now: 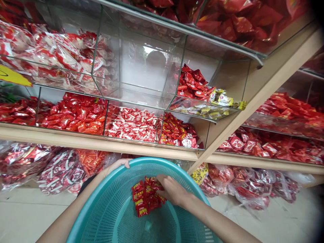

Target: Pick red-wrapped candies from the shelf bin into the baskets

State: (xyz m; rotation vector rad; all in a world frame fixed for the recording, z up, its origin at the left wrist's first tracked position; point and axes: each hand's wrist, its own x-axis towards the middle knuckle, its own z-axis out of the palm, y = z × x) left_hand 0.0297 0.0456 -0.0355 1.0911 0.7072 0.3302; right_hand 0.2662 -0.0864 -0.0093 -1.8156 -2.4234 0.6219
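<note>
A large teal plastic basket [86, 199] with mesh walls fills the lower middle of the view. My left hand [118, 164] grips its rim at the upper left, fingers curled over the edge. Inside the basket, my right hand [169, 189] is closed on red candy packets [145, 195] with yellow lettering. They form a cluster above the basket's bottom, and the fingertips are partly hidden behind them.
Ahead stand shelves with clear bins, many holding red-wrapped candies [78, 114] and red-and-white candies [134, 125]. A slanted wooden post [253, 91] divides the shelves. Filled plastic bags [60, 172] lie on the floor [27, 216] under the lowest shelf. A yellow tag [14, 76] hangs at left.
</note>
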